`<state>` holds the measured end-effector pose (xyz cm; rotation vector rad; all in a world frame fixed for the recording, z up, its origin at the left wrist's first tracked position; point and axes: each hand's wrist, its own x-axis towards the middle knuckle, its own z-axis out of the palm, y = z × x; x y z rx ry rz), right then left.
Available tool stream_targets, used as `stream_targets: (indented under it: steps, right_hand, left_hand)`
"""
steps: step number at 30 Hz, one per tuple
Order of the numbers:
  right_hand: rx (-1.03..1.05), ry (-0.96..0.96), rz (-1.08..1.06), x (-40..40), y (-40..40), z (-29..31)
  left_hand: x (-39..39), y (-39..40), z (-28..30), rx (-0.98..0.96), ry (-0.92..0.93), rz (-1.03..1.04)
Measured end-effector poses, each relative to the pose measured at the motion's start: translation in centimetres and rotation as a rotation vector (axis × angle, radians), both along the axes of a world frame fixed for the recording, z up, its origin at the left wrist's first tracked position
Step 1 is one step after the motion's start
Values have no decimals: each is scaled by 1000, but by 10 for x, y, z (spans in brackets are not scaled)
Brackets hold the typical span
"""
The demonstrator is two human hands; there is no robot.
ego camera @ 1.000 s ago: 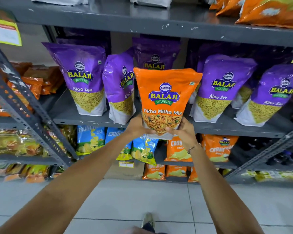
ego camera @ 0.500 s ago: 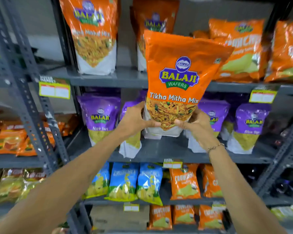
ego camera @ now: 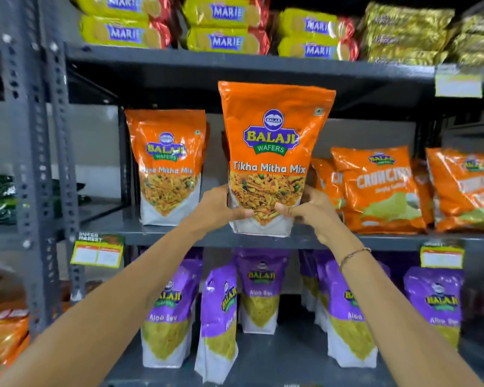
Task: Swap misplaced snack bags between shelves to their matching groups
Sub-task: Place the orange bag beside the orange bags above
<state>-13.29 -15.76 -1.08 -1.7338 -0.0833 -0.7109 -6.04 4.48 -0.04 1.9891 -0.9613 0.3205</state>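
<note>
Both thumbs press the front of the bag (ego camera: 271, 152) low down, just under its printed snack window, with the remaining fingers wrapped out of sight behind it, so the left hand (ego camera: 221, 209) and right hand (ego camera: 308, 210) are each closed on a bottom corner. Gripping at the base looks chosen to keep the tall pouch upright with its label facing out, and to let the flat bottom go down first. That white bottom edge sits at the front lip of the shelf (ego camera: 389, 240) in the centre of the frame; whether it rests there or hangs just above, I cannot tell. The spot seems deliberate: a matching bag (ego camera: 166, 166) stands just to its left, with a gap between them, while other orange packs (ego camera: 377, 188) lean at the right. The held bag is glossy orange, reads "Tikha Mitha Mix", is puffed and uncreased, with a flat sealed top. Purple bags (ego camera: 260, 289) fill the lower part of the frame.
</note>
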Motion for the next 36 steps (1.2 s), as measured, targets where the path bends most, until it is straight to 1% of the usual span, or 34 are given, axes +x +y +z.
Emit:
stream_targets:
  steps: [5,10,14,22,28,36]
  right_hand:
    - [29,53,10,44,-10,2]
    - [57,92,51,80,-20,-5]
    - [41,109,56,99,-33,-9]
    - [29,67,125,115,-44,-16]
    - [13,55,174,122,-51,-22]
    - [17,63,173,125,-54,-25]
  left_hand:
    - [37,-17,0,-11,102,63]
    - [71,-32,-15,-43,194,75]
    - [93,-40,-25,-39,217,131]
    - [103,-43,-29,-31,174,158]
    - [102,-47,-31,-39,146,111]
    - [100,-50,-36,-17,103,75]
